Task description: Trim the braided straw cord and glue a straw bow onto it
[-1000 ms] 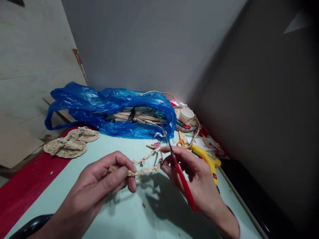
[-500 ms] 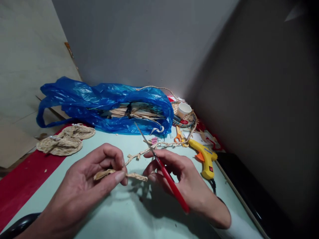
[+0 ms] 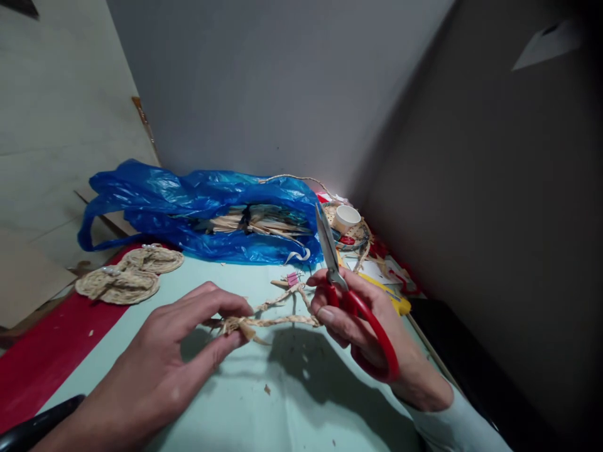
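Note:
A braided straw cord (image 3: pixel 282 321) stretches between my two hands, low over the pale green tabletop. My left hand (image 3: pixel 174 345) pinches its left end, where loose straw ends stick out between thumb and fingers. Red-handled scissors (image 3: pixel 335 276) rest in my right hand (image 3: pixel 377 320), blades pointing up and looking nearly closed. The thumb and fingertips of that same hand also hold the cord's right part. Behind, the cord loops back near a small pink clip (image 3: pixel 293 278).
A blue plastic bag (image 3: pixel 160 194) with a straw bundle (image 3: pixel 277 221) lies at the back. Two woven straw soles (image 3: pixel 117 285) sit left, on a red strip (image 3: pixel 61 339). A white cup (image 3: pixel 347 218) stands in a basket at back right. My right hand partly hides a yellow glue gun (image 3: pixel 401 304).
The scissors have swung from pointing up-left to nearly upright. My right hand has moved right, my left hand has opened wider around the straw, and more cord shows between them.

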A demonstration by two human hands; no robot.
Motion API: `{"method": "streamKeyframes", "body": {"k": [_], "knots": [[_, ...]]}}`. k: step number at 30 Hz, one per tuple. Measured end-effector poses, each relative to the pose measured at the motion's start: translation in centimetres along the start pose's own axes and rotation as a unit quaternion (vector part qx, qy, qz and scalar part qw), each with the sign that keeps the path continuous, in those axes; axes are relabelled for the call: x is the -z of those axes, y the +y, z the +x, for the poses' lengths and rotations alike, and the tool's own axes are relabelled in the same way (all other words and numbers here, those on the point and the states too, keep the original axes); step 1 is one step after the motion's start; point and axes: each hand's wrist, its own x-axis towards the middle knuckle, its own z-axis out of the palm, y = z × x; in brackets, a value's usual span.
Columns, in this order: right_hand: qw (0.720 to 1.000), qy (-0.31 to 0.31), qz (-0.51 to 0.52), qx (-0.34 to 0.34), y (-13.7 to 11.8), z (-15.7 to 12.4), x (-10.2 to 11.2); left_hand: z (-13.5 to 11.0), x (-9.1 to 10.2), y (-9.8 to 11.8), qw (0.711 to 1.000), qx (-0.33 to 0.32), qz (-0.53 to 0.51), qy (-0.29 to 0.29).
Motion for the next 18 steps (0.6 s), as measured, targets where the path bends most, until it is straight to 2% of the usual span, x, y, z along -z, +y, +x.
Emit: {"method": "streamKeyframes", "body": {"k": [3,5,8,12,15,18], "knots": [[1.000,-0.003,0.011,0.005,-0.1,0.0,0.1,0.2,0.8,-0.1,0.998,-0.066,0.022,-0.002],[1.000,-0.003,0.017,0.000,-0.2,0.0,-0.1,0.1,1.3,0.1,0.998,-0.065,0.019,0.003],[1.000,-0.011,0.020,-0.009,-0.1,0.0,-0.3,-0.1,1.8,0.4,0.999,-0.035,-0.015,0.020],[0.999,-0.039,0.006,-0.032,0.2,-0.1,-0.8,0.0,1.8,0.7,0.991,-0.005,-0.121,0.060],[0.995,-0.084,-0.017,-0.051,0.3,-0.4,-1.4,0.2,1.7,0.8,0.986,0.044,-0.154,0.037],[0.991,-0.104,-0.085,-0.014,0.4,-0.7,-1.8,0.2,1.8,0.9,0.985,0.079,-0.152,0.016]]}}
